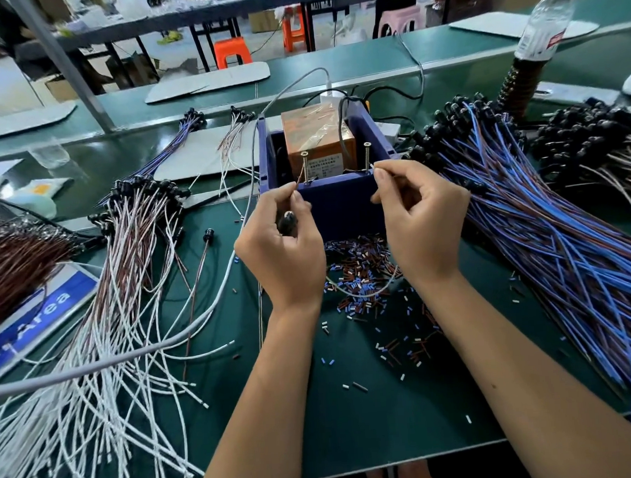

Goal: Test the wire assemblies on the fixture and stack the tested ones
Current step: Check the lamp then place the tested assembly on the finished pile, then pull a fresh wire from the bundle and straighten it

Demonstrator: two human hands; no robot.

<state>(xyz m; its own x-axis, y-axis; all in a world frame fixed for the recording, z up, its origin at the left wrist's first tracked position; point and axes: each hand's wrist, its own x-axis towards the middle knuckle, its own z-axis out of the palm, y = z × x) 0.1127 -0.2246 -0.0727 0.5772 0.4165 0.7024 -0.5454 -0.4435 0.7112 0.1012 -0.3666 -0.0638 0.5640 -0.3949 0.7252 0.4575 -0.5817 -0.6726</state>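
Two screws stand upright on the front wall of the blue box point(335, 197): left screw point(305, 167), right screw point(367, 156). Left hand point(283, 246) grips a black-capped wire assembly point(287, 222) and pinches its brown lead at the left screw. Right hand point(421, 220) pinches the white lead at the right screw. White-wire pile point(102, 323) lies left, blue-wire pile point(547, 226) right. Cut insulation bits point(359, 273) litter the green mat point(352, 419).

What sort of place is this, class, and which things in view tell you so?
Most likely a factory assembly line or workshop bench. Big piles of blue wire assemblies and white ones cover a green table, and a blue test fixture sits between the hands.
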